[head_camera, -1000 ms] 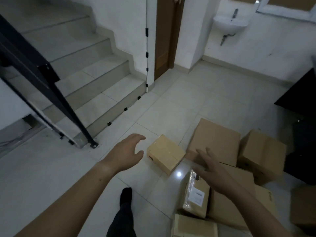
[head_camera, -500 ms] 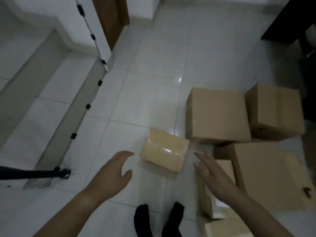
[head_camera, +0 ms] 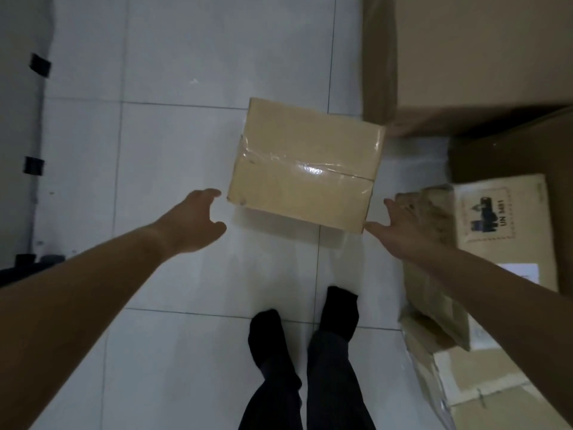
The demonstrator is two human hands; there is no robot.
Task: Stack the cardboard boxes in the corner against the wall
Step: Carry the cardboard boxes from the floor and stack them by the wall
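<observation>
You've bent right down over the small taped cardboard box (head_camera: 304, 172) on the floor tiles (head_camera: 186, 135). Your left hand (head_camera: 192, 221) and right hand (head_camera: 400, 225) now flank it, fingers spread, gripping nothing yet. Lift's next, I'd guess.

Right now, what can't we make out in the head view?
Head view:
- Big box: cut off by top and right edges.
- Right hand: blurred; contact with taped box unclear.
- White label: half hidden by right forearm, unreadable.
</observation>
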